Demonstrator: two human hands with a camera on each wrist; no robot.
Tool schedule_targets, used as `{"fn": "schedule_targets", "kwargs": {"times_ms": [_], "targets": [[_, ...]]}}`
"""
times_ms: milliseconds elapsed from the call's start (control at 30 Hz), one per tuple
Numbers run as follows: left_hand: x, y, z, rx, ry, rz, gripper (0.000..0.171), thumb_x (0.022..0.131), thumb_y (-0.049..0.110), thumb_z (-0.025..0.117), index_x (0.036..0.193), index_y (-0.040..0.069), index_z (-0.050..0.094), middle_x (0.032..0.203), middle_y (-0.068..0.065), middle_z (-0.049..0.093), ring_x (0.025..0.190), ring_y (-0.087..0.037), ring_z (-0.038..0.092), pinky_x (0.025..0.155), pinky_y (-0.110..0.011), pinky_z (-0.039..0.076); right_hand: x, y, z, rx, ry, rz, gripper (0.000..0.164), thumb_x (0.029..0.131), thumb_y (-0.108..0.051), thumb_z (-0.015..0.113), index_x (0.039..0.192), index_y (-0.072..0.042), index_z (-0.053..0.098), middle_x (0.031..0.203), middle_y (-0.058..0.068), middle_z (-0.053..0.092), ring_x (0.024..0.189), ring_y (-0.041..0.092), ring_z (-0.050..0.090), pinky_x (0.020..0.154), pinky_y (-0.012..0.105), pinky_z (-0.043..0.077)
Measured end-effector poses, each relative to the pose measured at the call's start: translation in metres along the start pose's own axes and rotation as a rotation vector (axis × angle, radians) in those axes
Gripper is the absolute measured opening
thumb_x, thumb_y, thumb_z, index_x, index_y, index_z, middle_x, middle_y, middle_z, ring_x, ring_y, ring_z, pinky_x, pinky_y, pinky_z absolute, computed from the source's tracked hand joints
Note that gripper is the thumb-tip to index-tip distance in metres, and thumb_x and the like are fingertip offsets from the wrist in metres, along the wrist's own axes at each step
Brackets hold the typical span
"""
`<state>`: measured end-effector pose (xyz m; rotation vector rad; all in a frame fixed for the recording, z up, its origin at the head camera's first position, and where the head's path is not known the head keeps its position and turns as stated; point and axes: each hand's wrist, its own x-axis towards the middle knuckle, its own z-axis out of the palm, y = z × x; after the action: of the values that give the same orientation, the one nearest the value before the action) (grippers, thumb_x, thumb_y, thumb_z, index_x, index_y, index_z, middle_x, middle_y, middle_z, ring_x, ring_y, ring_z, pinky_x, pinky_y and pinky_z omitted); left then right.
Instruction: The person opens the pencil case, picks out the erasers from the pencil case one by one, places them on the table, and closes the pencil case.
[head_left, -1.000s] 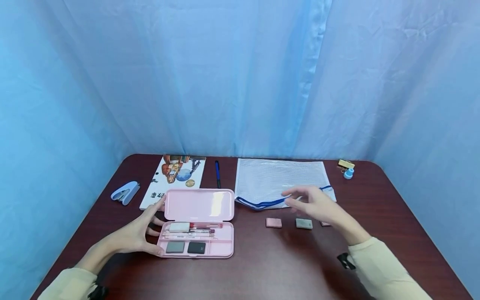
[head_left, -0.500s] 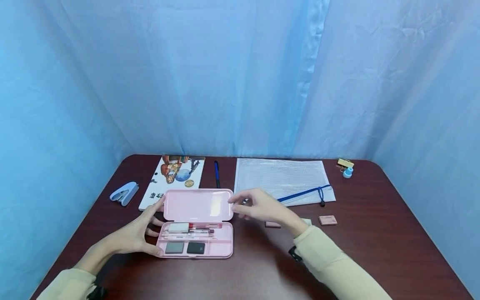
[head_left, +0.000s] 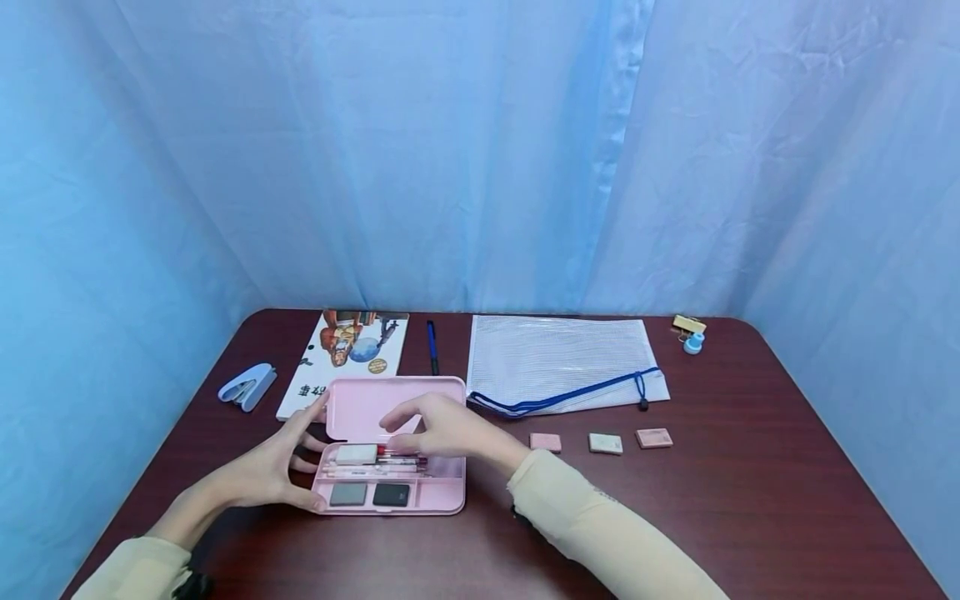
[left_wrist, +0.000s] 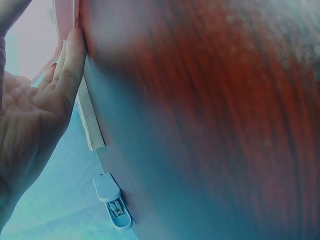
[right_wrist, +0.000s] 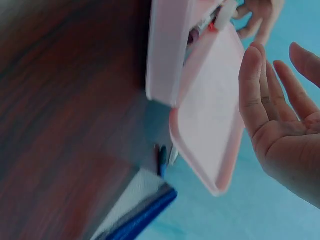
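Since the frame 0.5 s earlier, the right hand (head_left: pixel 442 425) has shifted left, from beside the open lid to above the pink plastic pencil case (head_left: pixel 441 497). The case stands on the dark reddish-brown table (head_left: pixel 480 550), its lid tipped back. Inside lie a white rectangular block (head_left: pixel 356 455) and several slim pens (head_left: pixel 375 469) in the rear section, with a flat grey block (head_left: pixel 348 495) and a flat black block (head_left: pixel 392 496) in front.

The right fingers are loosely extended and hold nothing; whether they touch the lid or pens, I cannot tell. The left hand (head_left: pixel 270 471) is spread along the case's left side, thumb at the front corner, index finger against the lid, grasping nothing.

Right of the case sit 3 small blocks: pink (head_left: pixel 545 442), whitish (head_left: pixel 605 443) and salmon (head_left: pixel 655 438). Behind-right of it lies a white mesh pouch with blue trim (head_left: pixel 555 358); behind-left, an illustrated white book (head_left: pixel 363 350).

Low right fingertips could snag the pens, a bump could tip the lid shut, and a sideways push from the left hand could slide the case.
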<state>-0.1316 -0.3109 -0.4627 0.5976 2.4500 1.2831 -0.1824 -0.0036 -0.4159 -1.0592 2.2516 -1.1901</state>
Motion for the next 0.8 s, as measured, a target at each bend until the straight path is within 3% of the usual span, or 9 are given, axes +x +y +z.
{"fn": "schedule_targets", "kwargs": {"times_ms": [200,600,800], "targets": [[0.001,-0.001,0.0,0.002,-0.004,-0.007,0.134,0.072,0.025,0.093,0.163,0.03,-0.005,0.151,-0.017,0.021,0.12,-0.037,0.054,0.084,-0.034,0.059,0.013,0.002,0.012,-0.038,0.007,0.046,0.029,0.092,-0.011,0.075,0.12,-0.003,0.074,0.112,0.008,0.075,0.073,0.0,0.067,0.069,0.016,0.052],[0.0,0.0,-0.001,-0.003,-0.002,0.006,0.135,0.072,0.024,0.094,0.164,0.027,-0.005,0.149,-0.017,0.022,0.12,-0.038,0.054,0.083,-0.032,0.058,0.021,0.011,0.023,-0.09,0.026,0.1,0.028,0.089,-0.012,0.079,0.116,-0.005,0.076,0.106,0.003,0.076,0.094,0.006,0.07,0.086,0.017,0.05],[0.0,-0.001,-0.001,-0.006,-0.002,0.014,0.135,0.072,0.024,0.093,0.164,0.027,-0.005,0.149,-0.017,0.022,0.119,-0.038,0.055,0.083,-0.028,0.057,0.023,0.009,0.027,-0.105,0.012,0.093,0.029,0.088,-0.013,0.081,0.115,-0.005,0.076,0.101,0.001,0.076,0.091,0.003,0.068,0.088,0.018,0.05]]}}
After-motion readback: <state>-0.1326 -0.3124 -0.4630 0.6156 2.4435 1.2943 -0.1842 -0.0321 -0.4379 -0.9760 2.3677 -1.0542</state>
